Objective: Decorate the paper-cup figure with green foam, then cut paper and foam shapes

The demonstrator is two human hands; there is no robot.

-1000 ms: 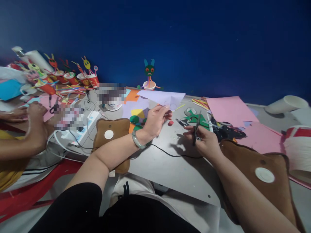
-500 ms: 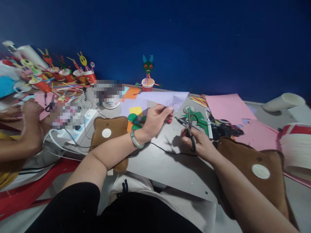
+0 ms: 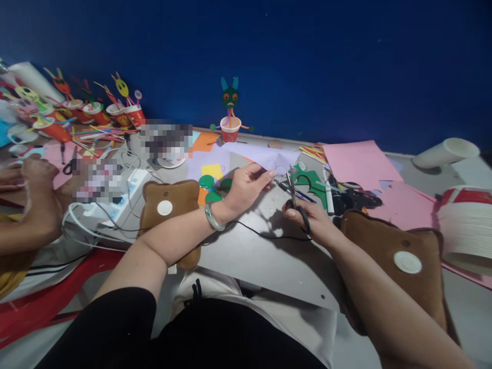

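Between the thumb and fingers of my left hand [image 3: 248, 189] is the edge of a purple paper [image 3: 279, 161] with round outlines drawn on it. My right hand [image 3: 309, 218] is closed around the handles of dark scissors [image 3: 295, 202], whose blades point up beside the paper's right edge. Green paper circles [image 3: 213, 197] and a yellow paper piece [image 3: 211, 171] lie left of my left hand. Green paper scraps [image 3: 315, 182] and a white marker [image 3: 329, 197] lie behind the scissors.
A red cup with a green-headed figure [image 3: 230, 128] stands at the back. Pink paper [image 3: 361, 164], a brown cushion [image 3: 392, 271] and stacked white plates [image 3: 465, 225] are on the right. Another brown cushion [image 3: 169, 220], a power strip [image 3: 126, 197] and a person's arm [image 3: 36, 220] are on the left.
The scissors have tilted, their blades now leaning left toward the purple paper. The paper has turned a little and shows its drawn circles more clearly. The whole view has shifted slightly.
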